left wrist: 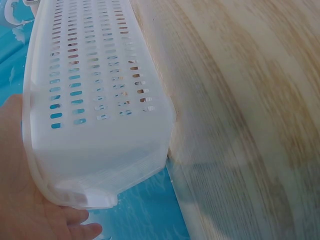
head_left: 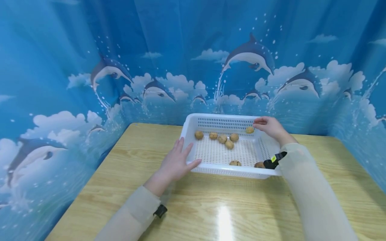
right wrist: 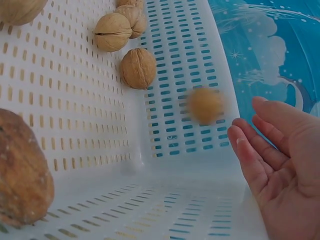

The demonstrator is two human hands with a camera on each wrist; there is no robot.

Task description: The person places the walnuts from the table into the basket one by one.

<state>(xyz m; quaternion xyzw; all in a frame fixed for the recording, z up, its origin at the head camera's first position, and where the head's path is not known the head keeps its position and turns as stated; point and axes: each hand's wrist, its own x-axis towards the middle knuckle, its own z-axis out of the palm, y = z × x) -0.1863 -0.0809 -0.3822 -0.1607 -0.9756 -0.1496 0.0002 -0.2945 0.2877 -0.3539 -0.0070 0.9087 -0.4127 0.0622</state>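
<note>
A white perforated plastic basket [head_left: 208, 166] stands on the wooden table with several walnuts [head_left: 222, 139] on its floor. My left hand [head_left: 176, 164] rests at its front left corner, fingers spread along the left rim and thumb on the front rim. Over the far right corner is my right hand [head_left: 269, 129], with nothing between its fingers. Just off those fingertips a single walnut [right wrist: 206, 105] shows blurred in the right wrist view, in mid-air against the basket's back wall. Another walnut [head_left: 259, 165] lies near the front right corner, partly hidden by the black wrist strap.
The light wooden table [head_left: 126, 187] extends around the basket. A blue curtain [head_left: 187, 67] printed with dolphins hangs close behind the table's back edge and along both sides.
</note>
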